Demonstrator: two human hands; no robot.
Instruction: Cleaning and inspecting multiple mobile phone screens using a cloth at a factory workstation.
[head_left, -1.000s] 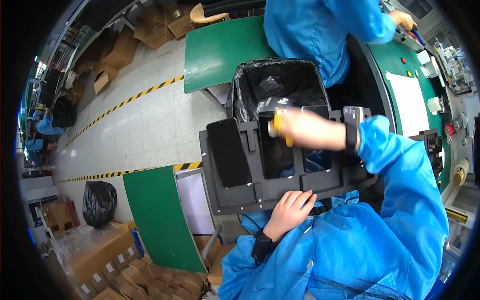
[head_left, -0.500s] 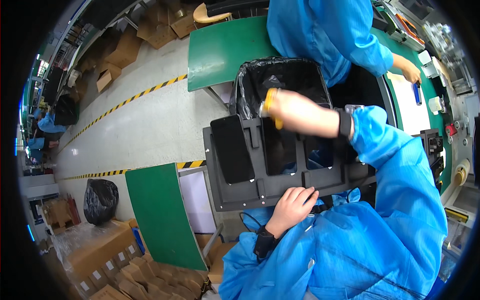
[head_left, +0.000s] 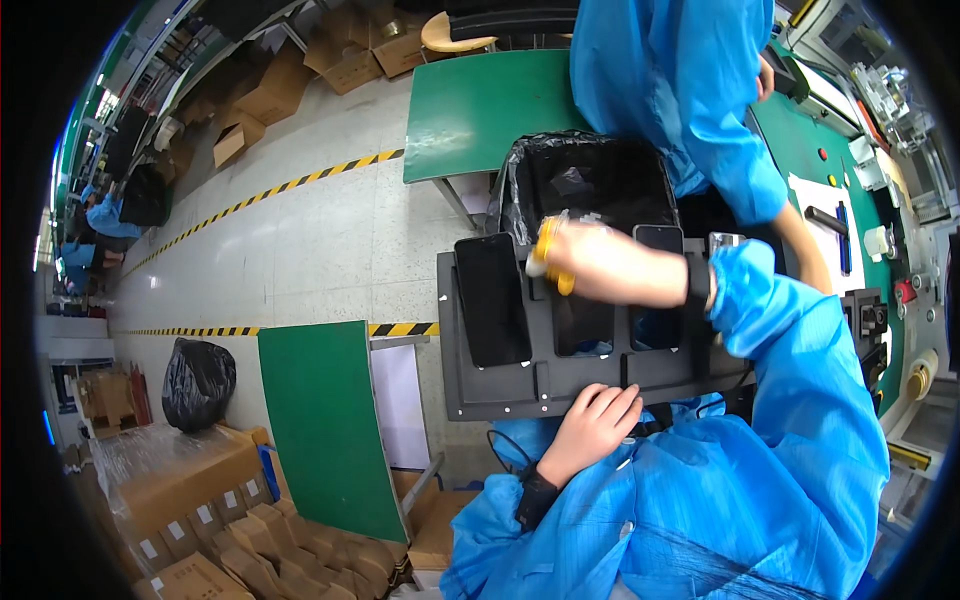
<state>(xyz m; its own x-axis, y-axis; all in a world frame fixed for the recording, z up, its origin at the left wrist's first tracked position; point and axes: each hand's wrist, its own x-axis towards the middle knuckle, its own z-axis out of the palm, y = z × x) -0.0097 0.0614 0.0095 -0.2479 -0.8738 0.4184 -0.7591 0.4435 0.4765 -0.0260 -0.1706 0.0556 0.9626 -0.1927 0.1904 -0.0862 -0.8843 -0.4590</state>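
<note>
A black tray (head_left: 580, 382) with slots lies in front of me. It holds a dark phone (head_left: 493, 305) at the left, a middle phone (head_left: 583, 330) and a right phone (head_left: 658, 325). My right hand (head_left: 615, 262), smeared by motion, is closed around a yellow tool (head_left: 552, 250) with a whitish end; its exact kind is too blurred to tell. It hovers over the far part of the tray, between the left and middle phones. On the tray's near edge rests my left hand (head_left: 593, 432), fingers laid out, thumb hidden.
Behind the tray stands a bin lined with a black bag (head_left: 518, 185). A co-worker's blue sleeve (head_left: 730, 130) reaches beside the green bench (head_left: 800, 125) at the right. Green tables (head_left: 480, 110) stand beyond, with cardboard boxes (head_left: 190, 480) at the lower left.
My view has shifted, so the tray appears farther right. My right hand has come slightly nearer with the yellow tool. The co-worker's arm has moved off the paper, reaching nearer; my left hand stays put.
</note>
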